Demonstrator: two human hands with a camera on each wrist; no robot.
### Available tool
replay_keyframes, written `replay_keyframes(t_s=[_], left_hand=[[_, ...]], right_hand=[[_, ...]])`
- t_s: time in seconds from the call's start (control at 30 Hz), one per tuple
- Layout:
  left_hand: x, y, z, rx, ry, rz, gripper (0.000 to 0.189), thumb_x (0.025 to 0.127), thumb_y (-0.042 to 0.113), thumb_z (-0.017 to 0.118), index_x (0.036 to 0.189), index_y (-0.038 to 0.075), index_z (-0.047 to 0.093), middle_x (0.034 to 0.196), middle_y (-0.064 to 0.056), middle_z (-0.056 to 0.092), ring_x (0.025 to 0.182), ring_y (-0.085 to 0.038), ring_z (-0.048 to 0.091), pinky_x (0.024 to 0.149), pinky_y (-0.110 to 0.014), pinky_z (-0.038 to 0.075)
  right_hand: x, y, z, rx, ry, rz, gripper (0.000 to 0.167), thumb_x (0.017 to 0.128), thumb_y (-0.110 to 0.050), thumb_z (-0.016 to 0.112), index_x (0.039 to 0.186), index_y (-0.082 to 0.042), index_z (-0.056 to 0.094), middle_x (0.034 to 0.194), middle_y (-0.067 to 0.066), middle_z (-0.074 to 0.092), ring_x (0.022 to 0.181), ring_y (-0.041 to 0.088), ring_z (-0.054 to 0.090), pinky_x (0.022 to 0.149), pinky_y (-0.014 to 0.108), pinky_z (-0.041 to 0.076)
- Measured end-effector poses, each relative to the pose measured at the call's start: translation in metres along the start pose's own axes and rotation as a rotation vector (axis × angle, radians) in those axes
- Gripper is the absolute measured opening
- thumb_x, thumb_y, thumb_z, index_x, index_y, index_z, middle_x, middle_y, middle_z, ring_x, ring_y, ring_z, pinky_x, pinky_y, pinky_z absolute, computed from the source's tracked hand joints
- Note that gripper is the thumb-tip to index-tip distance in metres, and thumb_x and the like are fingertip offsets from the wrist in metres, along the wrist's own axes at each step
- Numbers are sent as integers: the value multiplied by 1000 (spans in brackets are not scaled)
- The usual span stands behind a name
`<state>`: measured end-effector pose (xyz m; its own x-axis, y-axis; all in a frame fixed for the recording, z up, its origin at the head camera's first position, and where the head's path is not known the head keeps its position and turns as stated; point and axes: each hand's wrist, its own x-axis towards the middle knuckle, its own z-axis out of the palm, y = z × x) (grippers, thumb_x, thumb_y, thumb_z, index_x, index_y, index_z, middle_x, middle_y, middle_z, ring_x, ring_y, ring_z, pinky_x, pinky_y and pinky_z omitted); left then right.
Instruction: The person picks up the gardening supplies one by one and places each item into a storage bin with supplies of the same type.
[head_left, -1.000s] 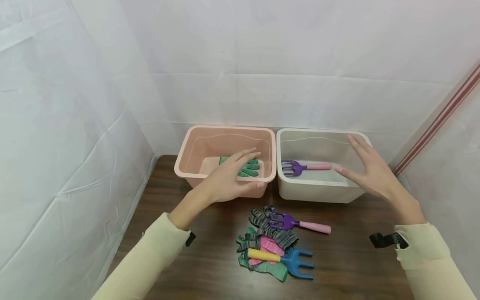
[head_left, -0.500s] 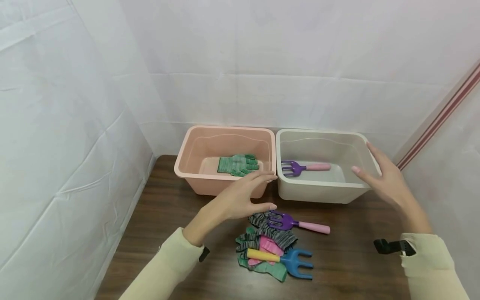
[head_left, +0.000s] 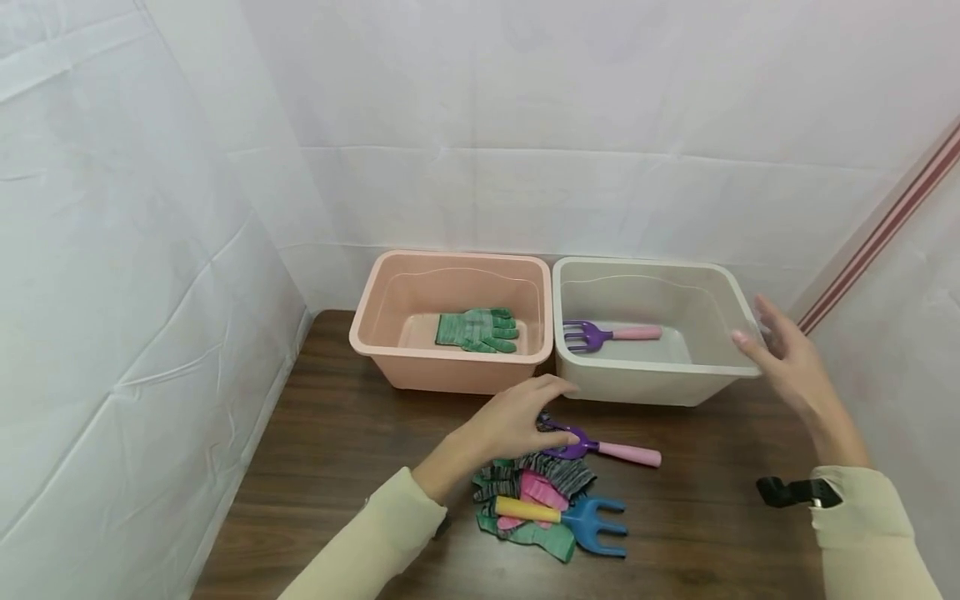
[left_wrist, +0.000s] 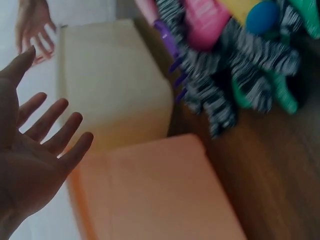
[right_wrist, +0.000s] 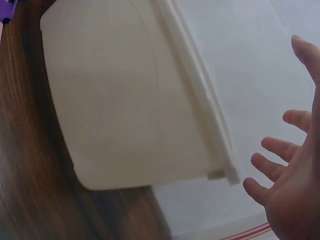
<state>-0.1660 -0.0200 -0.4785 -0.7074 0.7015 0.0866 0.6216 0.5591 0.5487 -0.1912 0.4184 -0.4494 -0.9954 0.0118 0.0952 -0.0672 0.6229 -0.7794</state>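
Note:
My left hand hovers over a pile of gloves, thumb and fingers spread and holding nothing. Nearest to it is a purple hand fork with a pink handle, its tines partly hidden by the hand. Under the fork lies a black-and-grey striped glove; a pink glove and a green glove are beneath. Across them rests a blue hand fork with a yellow handle. My right hand is in the air by the right end of the white bin, fingers loosely bent, grasping nothing.
Left of the white bin stands a pink bin with a green glove inside. Another purple hand fork lies in the white bin. Both stand on a dark wooden table against white sheeting.
My left hand has moved from over the pink bin, right and toward me, to above the glove pile. My right hand has drawn back from over the white bin to beyond its right end.

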Motion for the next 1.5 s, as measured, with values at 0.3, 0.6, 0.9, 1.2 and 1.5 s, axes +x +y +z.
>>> replay_keyframes(t_s=[0.3, 0.6, 0.9, 1.2, 1.5], left_hand=[[18, -10, 40, -5, -64, -14, 66, 98, 54, 73, 153, 21, 55, 153, 3, 56, 143, -15, 50, 120, -34, 44], [38, -19, 59, -59, -20, 12, 64, 95, 42, 81, 149, 15, 60, 148, 2, 60, 139, -13, 53, 117, -27, 44], [55, -21, 70, -39, -62, 19, 63, 95, 40, 82, 148, 14, 60, 146, 2, 63, 137, -12, 55, 116, -24, 43], [60, -23, 80, -29, -89, 16, 62, 94, 42, 83, 147, 18, 61, 144, 5, 63, 134, -9, 56, 113, -24, 46], [61, -27, 92, -6, -94, -3, 59, 94, 43, 83, 145, 20, 64, 142, 6, 64, 131, -8, 58, 110, -24, 48]], right_hand=[[4, 21, -2, -16, -27, 64, 82, 110, -45, 56, 172, -19, 10, 171, 29, 20, 151, 57, 25, 117, 78, 25], [15, 38, -5, 15, -56, 85, 83, 111, -45, 53, 172, -14, 5, 170, 32, 19, 151, 60, 23, 116, 81, 21], [22, 44, -9, 61, -82, 135, 82, 112, -47, 48, 171, -8, 6, 166, 40, 19, 149, 63, 21, 118, 80, 18], [23, 56, -4, 302, -59, 166, 77, 112, -32, 57, 170, -9, 13, 141, 15, 50, 107, 4, 60, 86, 21, 58], [21, 62, -4, 576, -48, 196, 37, 110, -20, 61, 144, -23, 50, 118, -15, 59, 96, 1, 67, 74, 19, 61]])
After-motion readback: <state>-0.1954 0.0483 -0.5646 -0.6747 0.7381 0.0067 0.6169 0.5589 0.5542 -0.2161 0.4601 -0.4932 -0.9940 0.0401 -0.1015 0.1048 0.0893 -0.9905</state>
